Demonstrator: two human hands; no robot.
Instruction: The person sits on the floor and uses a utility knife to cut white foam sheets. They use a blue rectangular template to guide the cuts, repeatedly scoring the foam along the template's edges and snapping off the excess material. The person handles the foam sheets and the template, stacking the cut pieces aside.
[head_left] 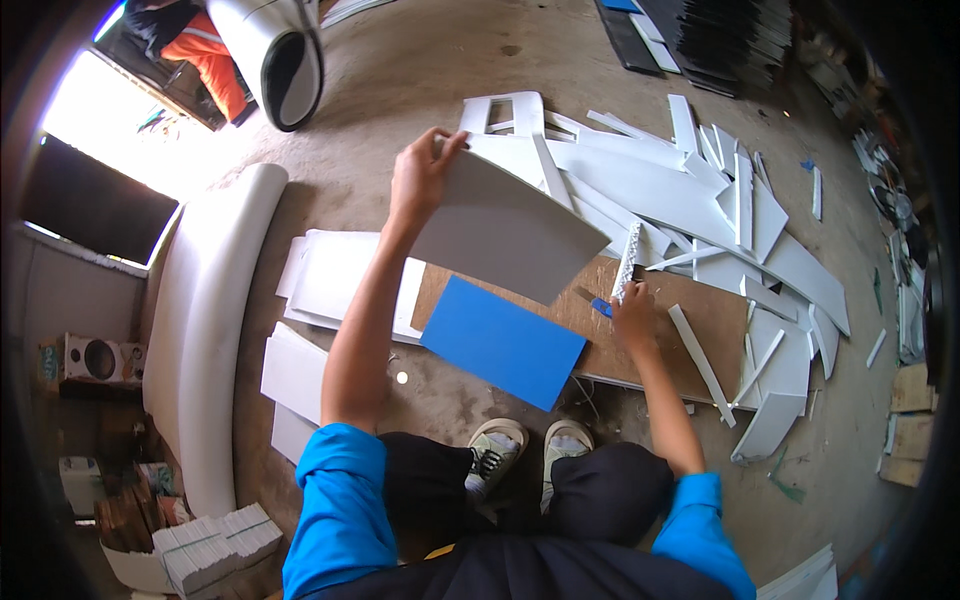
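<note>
My left hand [418,180] is raised and pinches the top corner of a rectangular foam sheet [510,220], its shaded grey face tilted toward me. Lower on the right, my right hand [634,312] is closed round the bottom of a narrow white strip [627,262] with a rough edge. Close by its fingers is a blue utility knife [601,307]; whether the hand also grips it I cannot tell. Beneath both hands lies a brown board [655,355]. A blue rectangular sheet [503,342] rests across its near left edge, below the raised foam sheet.
White offcuts [640,175] are heaped beyond and right of the board. Stacked white sheets [335,270] lie to the left, near a long white roll [225,330]. Another roll [275,60] stands at the far left, beside a person in orange trousers [205,65]. Dark sheets [720,40] are piled far right.
</note>
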